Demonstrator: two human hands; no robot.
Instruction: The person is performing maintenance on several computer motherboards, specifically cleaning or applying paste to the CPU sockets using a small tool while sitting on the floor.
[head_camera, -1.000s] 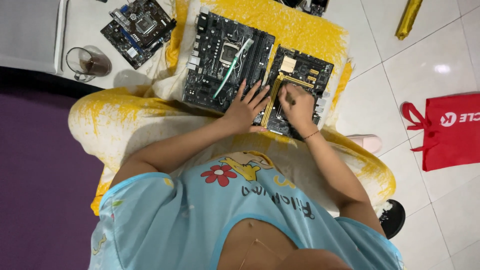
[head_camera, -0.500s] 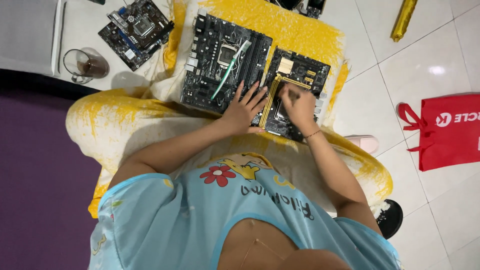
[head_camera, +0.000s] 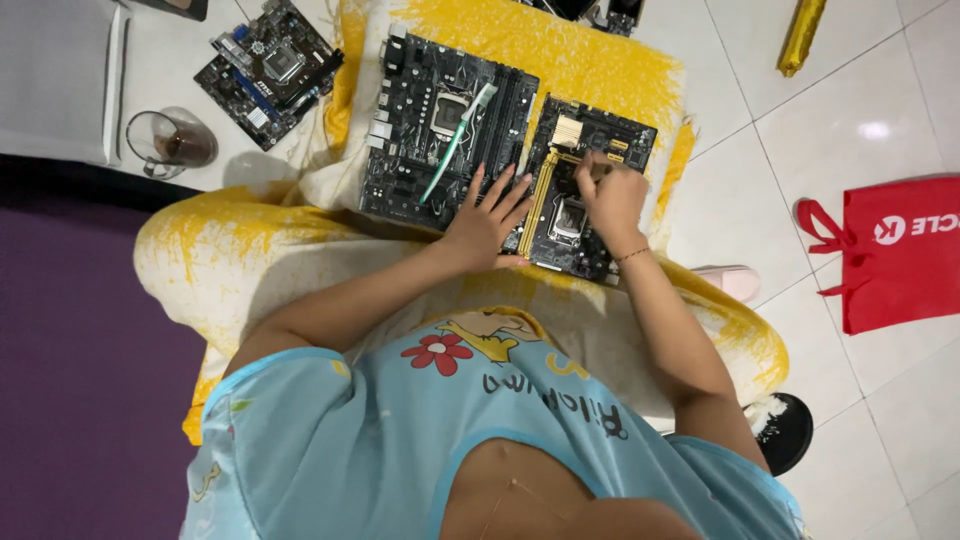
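Note:
Two black computer motherboards lie side by side on a yellow-and-white cushion (head_camera: 590, 60) across my lap. A green-and-white toothbrush (head_camera: 455, 145) rests on the larger board (head_camera: 410, 170). My left hand (head_camera: 490, 215) lies flat with fingers spread across the gap between the boards, holding nothing. My right hand (head_camera: 612, 200) is on the smaller board (head_camera: 630, 145), its fingers pinched around a small brownish tool (head_camera: 600, 171) near the yellow memory slots; the tool's kind is unclear.
A third motherboard (head_camera: 268, 70) and a glass mug (head_camera: 172, 142) sit on the white tile floor at the upper left. A red bag (head_camera: 890, 250) lies right, a gold wrapped item (head_camera: 802, 35) upper right. A pink slipper (head_camera: 730, 282) and a black shoe (head_camera: 785, 430) lie by my right arm. A purple mat (head_camera: 80, 380) lies left.
My right hand has shifted a little up the smaller board, staying pinched. My left hand stays flat between the boards.

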